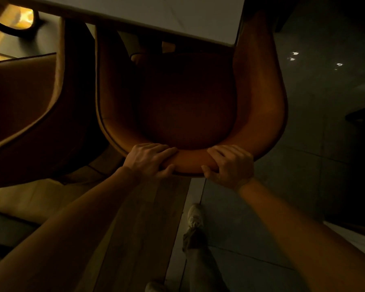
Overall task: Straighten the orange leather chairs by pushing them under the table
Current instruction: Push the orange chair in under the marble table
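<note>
Overhead view, dim warm light. Centre of frame: tub-shaped orange leather chair [185,102], round seat cushion facing up, front of the seat close to the near edge of the pale flat-topped table [177,15] that ran along the upper frame; extent beneath the table not discernible in shadow. Left side of the shell met the table edge at upper centre; right side rose past the table's corner at upper right, outside the tabletop. Held at the rolled top of the curved backrest [190,163], lower centre, by both bare hands. Left hand [150,160]: fingers curled over the rim toward the seat, thumb pressed against the outer face below. Right hand [230,165]: just beside it to the right, fingers wrapped over the rim in the same manner, thumb hooked under; a short bare stretch of rim between the two. Both forearms extended upward from the lower corners. Left of frame: second orange leather chair [23,98], just beside the first and apart from it, a dark gap between. Lower centre: strip of brown wooden flooring [148,218], bordered on the right by grey floor tiles [303,144] with a few bright reflections at upper right. On the tiles, below the right hand: pale laced shoe [195,216] and drab trouser leg [200,262].
</note>
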